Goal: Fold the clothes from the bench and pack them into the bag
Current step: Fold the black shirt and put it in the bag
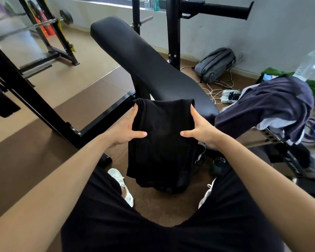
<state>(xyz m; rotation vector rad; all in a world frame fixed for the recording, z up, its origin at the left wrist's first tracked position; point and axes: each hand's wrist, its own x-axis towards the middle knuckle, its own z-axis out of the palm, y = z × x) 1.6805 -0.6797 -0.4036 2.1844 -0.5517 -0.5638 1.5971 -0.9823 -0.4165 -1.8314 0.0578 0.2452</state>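
Over the bench, gripping a half-folded black garment between left hand and right hand; dark pile and bag yet to tackle.

Left hand and right hand grip a black garment, possibly folded, before the bench.

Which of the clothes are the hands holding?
The black garment, gripped at its sides by the left hand and right hand. The navy garment hangs draped to the right, untouched.
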